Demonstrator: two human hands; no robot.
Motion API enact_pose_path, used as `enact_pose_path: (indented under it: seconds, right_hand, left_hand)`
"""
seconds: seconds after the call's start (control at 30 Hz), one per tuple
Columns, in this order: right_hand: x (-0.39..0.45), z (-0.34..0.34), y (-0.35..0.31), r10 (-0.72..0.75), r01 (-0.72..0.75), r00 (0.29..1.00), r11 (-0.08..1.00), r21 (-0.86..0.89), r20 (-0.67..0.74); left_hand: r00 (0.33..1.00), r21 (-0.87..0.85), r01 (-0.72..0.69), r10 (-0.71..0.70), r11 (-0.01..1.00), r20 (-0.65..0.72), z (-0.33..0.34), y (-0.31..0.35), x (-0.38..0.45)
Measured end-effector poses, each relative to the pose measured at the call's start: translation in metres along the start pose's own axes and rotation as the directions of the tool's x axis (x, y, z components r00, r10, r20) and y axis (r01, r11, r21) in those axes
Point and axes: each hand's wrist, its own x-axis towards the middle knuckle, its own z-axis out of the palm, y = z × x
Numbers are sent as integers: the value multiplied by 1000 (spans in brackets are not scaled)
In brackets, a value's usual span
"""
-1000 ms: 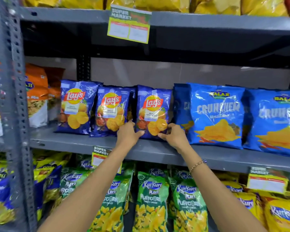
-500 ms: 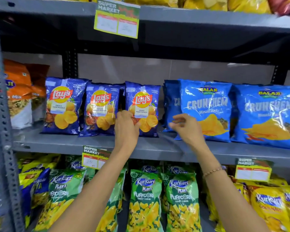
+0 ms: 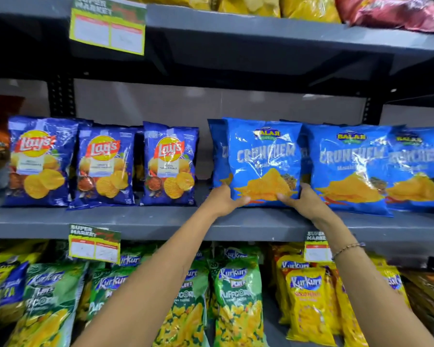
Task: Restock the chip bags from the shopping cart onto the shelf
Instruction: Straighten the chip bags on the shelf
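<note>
my left hand (image 3: pixel 223 199) and right hand (image 3: pixel 301 199), arms outstretched, each grip a lower corner of the balaji crunchem bag (image 3: pixel 263 156); upright, label toward me, on middle shelf (image 3: pixel 140 222), right of lay's bags (image 3: pixel 169 162).

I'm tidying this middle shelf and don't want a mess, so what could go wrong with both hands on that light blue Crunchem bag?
1. The left hand and right hand grip only the bottom corners of the Crunchem bag, so its top may flop forward.
2. It overlaps the neighbouring Crunchem bag; shifting one could drag or topple the other.
3. Squeezing the puffy bag may crush chips.
</note>
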Motion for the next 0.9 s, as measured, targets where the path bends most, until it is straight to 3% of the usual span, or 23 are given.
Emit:
enact_pose_path:
  seconds: [0.17,0.37,0.63,0.7,0.77,0.83,0.9]
  right_hand:
    - [6,9,-1,-36,38,999,995,95,-20]
    - [7,23,-11,-50,42,997,991,130,56]
    - [-1,16,-13,-80,76,995,995,62,63]
    - [-9,3,-11,-111,111,994,992,55,2]
    - [-17,-21,-7,-169,178,977,982,64,-127]
    - [-25,-54,1,-224,247,920,969,29,-322]
    - [-27,-90,15,-249,246,815,966,-77,-523]
  left_hand:
    - [984,-89,-20,4,996,-177,-6,-11,-4]
    - [981,-195,54,-89,979,-172,-12,-22,-8]
    - [982,-73,80,-91,994,-168,-10,-13,-16]
    - [951,52,59,-41,997,-308,-5,-7,-26]
    - [872,137,19,50,990,-486,3,8,-36]
    - [801,140,-106,168,984,-574,12,31,-38]
    - [772,131,-242,272,961,-574,22,61,-30]
